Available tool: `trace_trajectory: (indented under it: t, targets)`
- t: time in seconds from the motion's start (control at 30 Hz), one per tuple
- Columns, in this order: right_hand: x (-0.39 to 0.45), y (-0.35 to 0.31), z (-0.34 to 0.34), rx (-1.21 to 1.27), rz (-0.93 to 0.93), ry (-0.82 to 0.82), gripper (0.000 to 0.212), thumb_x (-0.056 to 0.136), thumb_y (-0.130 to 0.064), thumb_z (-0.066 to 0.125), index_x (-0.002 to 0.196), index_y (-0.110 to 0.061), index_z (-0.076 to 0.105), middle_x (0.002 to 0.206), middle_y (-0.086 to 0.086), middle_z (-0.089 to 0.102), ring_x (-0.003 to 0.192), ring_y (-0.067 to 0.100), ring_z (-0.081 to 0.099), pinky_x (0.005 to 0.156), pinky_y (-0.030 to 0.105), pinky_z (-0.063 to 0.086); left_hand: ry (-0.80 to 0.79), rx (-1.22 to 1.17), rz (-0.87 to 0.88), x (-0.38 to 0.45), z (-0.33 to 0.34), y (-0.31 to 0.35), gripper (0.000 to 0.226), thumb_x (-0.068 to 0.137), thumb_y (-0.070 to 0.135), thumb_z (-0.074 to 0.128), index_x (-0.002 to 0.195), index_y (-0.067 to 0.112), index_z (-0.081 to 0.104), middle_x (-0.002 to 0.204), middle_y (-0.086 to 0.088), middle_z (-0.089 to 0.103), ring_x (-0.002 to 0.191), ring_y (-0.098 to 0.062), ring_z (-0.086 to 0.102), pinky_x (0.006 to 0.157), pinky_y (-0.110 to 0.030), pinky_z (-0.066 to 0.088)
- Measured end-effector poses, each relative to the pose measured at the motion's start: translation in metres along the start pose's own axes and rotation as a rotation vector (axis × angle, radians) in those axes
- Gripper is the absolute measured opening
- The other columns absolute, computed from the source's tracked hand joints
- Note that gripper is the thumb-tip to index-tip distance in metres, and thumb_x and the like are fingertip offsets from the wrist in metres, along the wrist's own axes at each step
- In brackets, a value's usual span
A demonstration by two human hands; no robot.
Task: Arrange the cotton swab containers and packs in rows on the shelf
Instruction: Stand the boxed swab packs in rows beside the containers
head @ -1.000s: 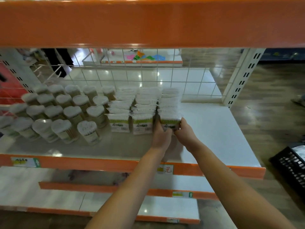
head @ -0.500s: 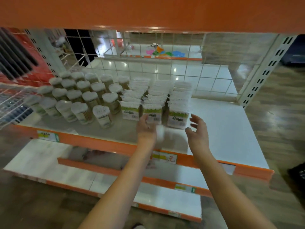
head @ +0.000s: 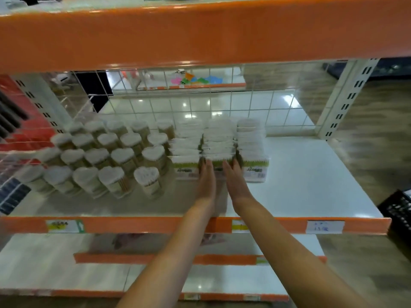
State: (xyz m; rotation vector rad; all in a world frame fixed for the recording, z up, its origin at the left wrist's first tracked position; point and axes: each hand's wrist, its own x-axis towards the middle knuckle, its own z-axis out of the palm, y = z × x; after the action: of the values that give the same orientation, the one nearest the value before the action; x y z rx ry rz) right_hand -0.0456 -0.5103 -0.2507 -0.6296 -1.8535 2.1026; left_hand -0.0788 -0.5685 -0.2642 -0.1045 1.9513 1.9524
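Hands flank the front pack of the middle row: our left hand point(head: 206, 181) lies along its left side, our right hand point(head: 235, 182) along its right, fingers straight and pressed in from both sides. No pinch, no curl that we can see; fingertips run into the gaps between rows. Read: we're squaring the middle row point(head: 219, 141) against its neighbours, not lifting.

Cotton swab packs point(head: 252, 152) stand in three front-to-back rows mid-shelf, labels facing the aisle so they read from the front. Right row sits just beside our right hand, left row point(head: 186, 150) just beside our left.

Heart-lidded containers point(head: 124, 156) fill the left part of the shelf point(head: 311, 185) in diagonal rows, close-packed, touching the packs' left flank or nearly; blur makes it hard to tell which. One container point(head: 148, 182) at the front stands slightly proud of the others.

Right part of the shelf holds no stock. Black crate point(head: 398, 210) sits off the right end, contents unclear.

Judgement: mostly arranged; alignment pass in hand.
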Motion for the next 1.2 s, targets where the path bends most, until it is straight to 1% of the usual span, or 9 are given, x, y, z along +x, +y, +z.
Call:
trace_trajectory:
  t: [0.13,0.23,0.4,0.57,0.77,0.93,1.07,1.13,1.2]
  targets:
    - [0.009,0.011,0.007,0.039,-0.042,0.041,0.050,0.099,-0.031,0.045,0.146,-0.024,0.031,0.145,-0.004,0.041,0.133,0.014,0.038,0.112,0.035,0.032,-0.047,-0.078,0.026,0.023,-0.001,-0.022,0.093,0.063,0.091,0.041,0.140,0.037,0.040,0.144,0.006,0.045,0.131,-0.015,0.043,0.111,-0.046,0.033]
    - [0.011,0.012,0.009,0.044,-0.027,0.061,0.047,0.099,-0.028,0.045,0.144,-0.021,0.034,0.140,-0.003,0.046,0.130,0.014,0.042,0.109,0.032,0.036,-0.074,-0.060,0.067,0.031,0.001,-0.029,0.089,0.066,0.090,0.038,0.139,0.039,0.040,0.144,0.008,0.044,0.133,-0.013,0.041,0.112,-0.046,0.032]
    - [0.011,0.012,0.009,0.030,-0.032,0.068,0.043,0.099,-0.024,0.044,0.141,-0.019,0.037,0.124,-0.009,0.050,0.120,0.009,0.045,0.095,0.021,0.038,-0.084,0.009,0.112,0.021,-0.002,-0.017,0.079,0.076,0.082,0.032,0.141,0.037,0.039,0.146,0.006,0.041,0.135,-0.015,0.038,0.113,-0.047,0.030]
    - [0.006,0.010,0.009,0.012,-0.035,0.090,0.047,0.100,-0.025,0.043,0.145,-0.020,0.032,0.136,-0.006,0.042,0.124,0.011,0.040,0.099,0.024,0.033,-0.083,0.151,0.189,-0.001,-0.008,0.006,0.051,0.102,0.042,0.027,0.150,0.028,0.021,0.156,0.001,0.023,0.141,-0.018,0.026,0.116,-0.037,0.022]
    - [-0.001,0.014,0.007,-0.079,0.009,0.143,0.055,0.100,-0.031,0.040,0.150,-0.027,0.016,0.158,-0.006,0.013,0.142,0.017,0.023,0.108,0.029,0.025,-0.090,0.209,0.156,-0.011,-0.020,0.004,0.053,0.102,0.034,0.032,0.151,0.025,0.015,0.158,0.002,0.018,0.143,-0.017,0.021,0.111,-0.027,0.020]
    - [-0.004,0.013,0.006,-0.058,-0.024,0.156,0.054,0.100,-0.019,0.042,0.149,-0.023,0.021,0.154,-0.005,0.026,0.140,0.016,0.028,0.106,0.025,0.026,-0.116,0.177,0.177,-0.016,-0.021,0.006,0.051,0.102,0.025,0.036,0.151,0.018,0.020,0.156,0.001,0.022,0.143,-0.015,0.023,0.109,-0.023,0.021]
    - [-0.016,0.015,0.005,-0.035,-0.082,0.243,0.047,0.098,-0.010,0.046,0.143,-0.013,0.036,0.144,0.001,0.042,0.133,0.016,0.039,0.108,0.026,0.032,-0.021,0.199,0.231,-0.017,-0.037,-0.008,0.040,0.100,0.019,0.040,0.140,0.019,0.040,0.140,0.003,0.043,0.132,-0.014,0.039,0.109,-0.030,0.032]
    - [-0.026,0.020,0.010,-0.083,-0.072,0.246,0.041,0.098,-0.015,0.046,0.138,-0.014,0.041,0.137,0.003,0.047,0.123,0.014,0.045,0.099,0.024,0.036,0.114,0.169,0.263,-0.016,-0.049,-0.014,0.035,0.095,0.028,0.050,0.128,0.017,0.049,0.131,-0.002,0.049,0.126,-0.022,0.045,0.107,-0.038,0.037]
    - [-0.033,0.023,0.021,-0.117,-0.049,0.173,0.038,0.099,-0.018,0.044,0.137,-0.014,0.042,0.135,0.003,0.047,0.113,0.009,0.044,0.092,0.020,0.034,0.259,0.141,0.305,-0.011,-0.057,-0.021,0.081,0.072,0.075,0.051,0.128,0.016,0.046,0.132,-0.007,0.048,0.122,-0.028,0.047,0.105,-0.045,0.039]
